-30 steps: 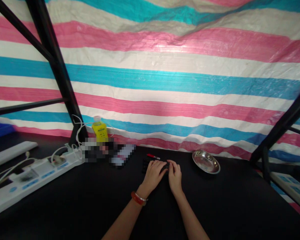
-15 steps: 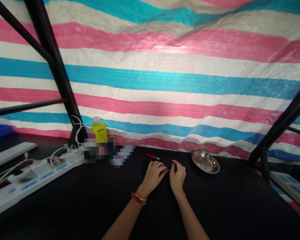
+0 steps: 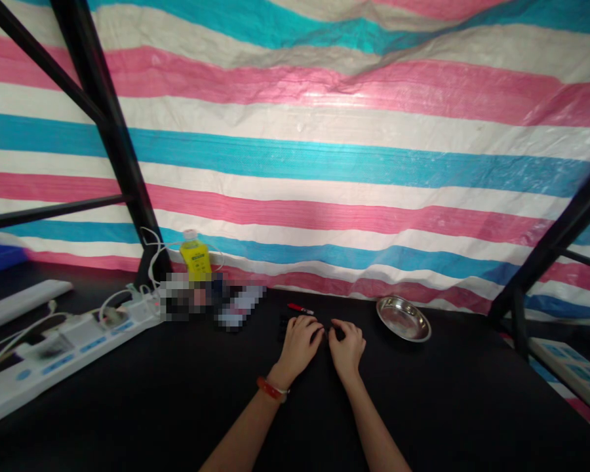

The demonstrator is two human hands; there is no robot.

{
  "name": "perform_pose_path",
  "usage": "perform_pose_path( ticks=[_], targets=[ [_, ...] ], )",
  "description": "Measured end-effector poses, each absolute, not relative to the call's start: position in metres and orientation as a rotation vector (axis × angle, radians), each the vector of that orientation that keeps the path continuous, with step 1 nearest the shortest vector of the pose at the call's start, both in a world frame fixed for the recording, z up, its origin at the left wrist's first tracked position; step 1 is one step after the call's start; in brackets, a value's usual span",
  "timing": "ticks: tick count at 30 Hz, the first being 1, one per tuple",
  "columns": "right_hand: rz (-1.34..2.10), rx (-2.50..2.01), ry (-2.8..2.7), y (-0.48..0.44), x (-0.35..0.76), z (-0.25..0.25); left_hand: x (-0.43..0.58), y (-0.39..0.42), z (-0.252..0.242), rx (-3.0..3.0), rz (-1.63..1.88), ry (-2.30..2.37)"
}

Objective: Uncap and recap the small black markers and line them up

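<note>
Both my hands rest on a black tabletop (image 3: 177,406) over a small dark object (image 3: 285,326) that I cannot make out clearly. My left hand (image 3: 299,342), with a red bracelet at the wrist, lies palm down on it with its fingers curled. My right hand (image 3: 347,344) sits just to the right, fingers bent in a pinch at the object's right end. A red and black pen (image 3: 299,308) lies just behind my left hand. A shallow steel dish (image 3: 403,319) stands to the right of my right hand.
A white power strip (image 3: 54,351) with plugs and white cables lies at the left. A yellow bottle (image 3: 195,257) stands by a black frame post (image 3: 113,144). A striped tarp (image 3: 324,164) closes the back. Another power strip (image 3: 570,377) lies at the right edge.
My right hand's fingers have curled tighter and shifted slightly left toward my left hand. My left hand has stayed on the dark object.
</note>
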State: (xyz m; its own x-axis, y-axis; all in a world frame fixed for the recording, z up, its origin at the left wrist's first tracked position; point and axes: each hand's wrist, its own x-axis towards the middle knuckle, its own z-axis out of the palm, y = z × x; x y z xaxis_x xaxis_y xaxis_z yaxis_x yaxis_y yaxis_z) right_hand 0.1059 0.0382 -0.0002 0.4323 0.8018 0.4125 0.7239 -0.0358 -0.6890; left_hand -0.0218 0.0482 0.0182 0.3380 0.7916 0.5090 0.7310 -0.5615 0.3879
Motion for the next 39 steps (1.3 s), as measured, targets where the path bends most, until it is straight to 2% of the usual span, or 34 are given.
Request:
perform_pose_path(
  ticks=[5,11,17,32,39],
  targets=[
    [0.064,-1.894,-1.222,0.038,0.103,0.004,-0.027,0.054,0.013,2.416,1.051,1.794],
    [0.108,-2.019,-1.428,0.039,0.101,-0.003,-0.034,0.061,0.003,2.389,0.970,2.014],
    [0.083,-1.877,-1.640,0.039,0.103,-0.013,-0.034,0.062,0.002,2.399,0.964,1.968],
    [0.046,-1.767,-1.709,0.041,0.102,-0.016,-0.033,0.061,0.004,2.436,0.988,1.846],
    [-0.077,-1.753,-1.708,0.041,0.099,-0.009,-0.032,0.063,0.004,2.411,0.971,1.838]
  ],
)
